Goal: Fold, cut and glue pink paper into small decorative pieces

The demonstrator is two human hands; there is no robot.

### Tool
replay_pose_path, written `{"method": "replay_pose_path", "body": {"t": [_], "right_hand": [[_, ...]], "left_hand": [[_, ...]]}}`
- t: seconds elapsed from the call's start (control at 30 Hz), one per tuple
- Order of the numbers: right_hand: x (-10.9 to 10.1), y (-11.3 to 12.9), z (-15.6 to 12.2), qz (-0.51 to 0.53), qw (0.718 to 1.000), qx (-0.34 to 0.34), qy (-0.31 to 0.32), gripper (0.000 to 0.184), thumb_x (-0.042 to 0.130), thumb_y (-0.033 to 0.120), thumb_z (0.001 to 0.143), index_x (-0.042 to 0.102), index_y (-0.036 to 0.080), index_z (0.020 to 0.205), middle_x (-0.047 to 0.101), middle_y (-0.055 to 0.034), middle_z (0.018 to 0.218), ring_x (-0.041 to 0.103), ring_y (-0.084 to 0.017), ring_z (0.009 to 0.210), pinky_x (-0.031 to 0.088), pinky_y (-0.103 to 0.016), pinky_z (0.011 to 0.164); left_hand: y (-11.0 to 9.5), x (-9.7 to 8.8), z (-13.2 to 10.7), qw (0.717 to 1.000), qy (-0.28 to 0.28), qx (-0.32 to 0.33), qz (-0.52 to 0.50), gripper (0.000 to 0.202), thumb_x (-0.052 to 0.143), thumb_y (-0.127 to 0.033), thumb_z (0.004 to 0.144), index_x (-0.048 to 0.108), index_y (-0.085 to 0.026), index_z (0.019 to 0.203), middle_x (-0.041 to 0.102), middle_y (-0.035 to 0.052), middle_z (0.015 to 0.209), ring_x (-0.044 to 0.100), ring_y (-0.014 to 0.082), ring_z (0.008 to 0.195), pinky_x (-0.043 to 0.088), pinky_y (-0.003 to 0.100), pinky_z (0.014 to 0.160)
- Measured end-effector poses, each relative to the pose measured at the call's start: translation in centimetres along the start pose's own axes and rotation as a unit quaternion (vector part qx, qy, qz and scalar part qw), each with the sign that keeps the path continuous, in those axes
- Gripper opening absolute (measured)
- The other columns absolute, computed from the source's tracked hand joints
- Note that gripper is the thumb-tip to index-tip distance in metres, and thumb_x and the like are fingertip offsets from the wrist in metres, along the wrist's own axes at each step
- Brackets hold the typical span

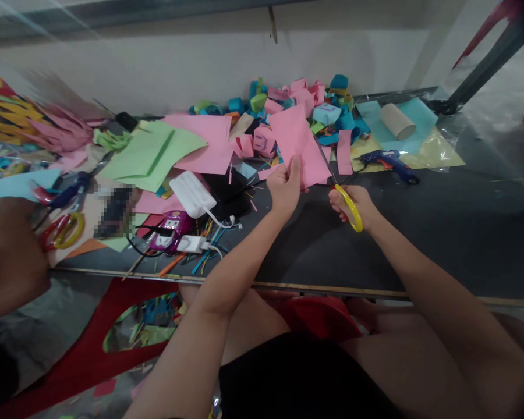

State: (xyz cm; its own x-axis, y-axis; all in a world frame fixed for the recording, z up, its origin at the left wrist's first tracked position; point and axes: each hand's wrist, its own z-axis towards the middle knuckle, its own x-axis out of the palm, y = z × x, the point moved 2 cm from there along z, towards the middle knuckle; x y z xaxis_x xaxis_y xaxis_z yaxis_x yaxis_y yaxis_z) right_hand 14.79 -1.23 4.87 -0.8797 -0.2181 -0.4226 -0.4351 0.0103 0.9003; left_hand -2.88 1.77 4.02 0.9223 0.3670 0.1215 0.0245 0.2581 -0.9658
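Observation:
My left hand (287, 185) grips a sheet of pink paper (294, 137) by its lower edge, thumb on top, holding it upright above the dark table. In my right hand (353, 203) is a pair of scissors (349, 205) with yellow handles. Their blades lie along the right side of the pink paper; how far they are apart I cannot tell. Just right of the paper is a pink paper strip (344, 152). Behind it is a heap of curled paper pieces (305, 96) in pink, blue and green.
At right lie a blue glue gun (388, 160) and a cardboard tube (397, 121) on coloured sheets. Left are green sheets (152, 152), a white power bank (192, 194), a purple socket block (174, 230) and red-yellow scissors (62, 231). Another person's arm (13, 256) reaches in at far left.

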Motion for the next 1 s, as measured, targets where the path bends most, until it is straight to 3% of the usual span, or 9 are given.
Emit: {"method": "replay_pose_path", "body": {"t": [0.37, 0.8, 1.0], "right_hand": [[-0.2, 0.2, 0.0, -0.041, 0.999, 0.013, -0.020, 0.073, 0.061, 0.093, 0.067, 0.052, 0.021, 0.063, 0.047, 0.0010, 0.048, 0.048, -0.012, 0.038, 0.043, -0.027, 0.038], [0.3, 1.3, -0.4, -0.001, 0.998, 0.058, -0.025, 0.064, 0.070, 0.082, 0.069, 0.052, 0.020, 0.062, 0.044, 0.0019, 0.044, 0.044, -0.011, 0.034, 0.039, -0.025, 0.033], [0.3, 0.8, -0.2, -0.012, 0.999, 0.022, -0.027, 0.065, 0.067, 0.082, 0.071, 0.052, 0.021, 0.060, 0.045, 0.0012, 0.043, 0.044, -0.011, 0.033, 0.039, -0.025, 0.033]], "left_hand": [[0.2, -0.1, 0.2, 1.000, -0.002, 0.006, 0.030, 0.056, 0.065, -0.068, 0.087, 0.049, -0.021, 0.062, 0.040, -0.0062, 0.049, 0.050, 0.0084, 0.042, 0.035, 0.021, 0.040], [0.1, 0.1, 0.1, 1.000, -0.006, 0.006, 0.023, 0.058, 0.063, -0.070, 0.087, 0.046, -0.021, 0.060, 0.040, -0.0062, 0.049, 0.050, 0.0086, 0.041, 0.037, 0.022, 0.041], [0.2, 0.0, 0.1, 1.000, -0.005, 0.014, 0.026, 0.058, 0.064, -0.069, 0.087, 0.046, -0.022, 0.059, 0.041, -0.0054, 0.049, 0.050, 0.0091, 0.041, 0.036, 0.023, 0.040]]}}
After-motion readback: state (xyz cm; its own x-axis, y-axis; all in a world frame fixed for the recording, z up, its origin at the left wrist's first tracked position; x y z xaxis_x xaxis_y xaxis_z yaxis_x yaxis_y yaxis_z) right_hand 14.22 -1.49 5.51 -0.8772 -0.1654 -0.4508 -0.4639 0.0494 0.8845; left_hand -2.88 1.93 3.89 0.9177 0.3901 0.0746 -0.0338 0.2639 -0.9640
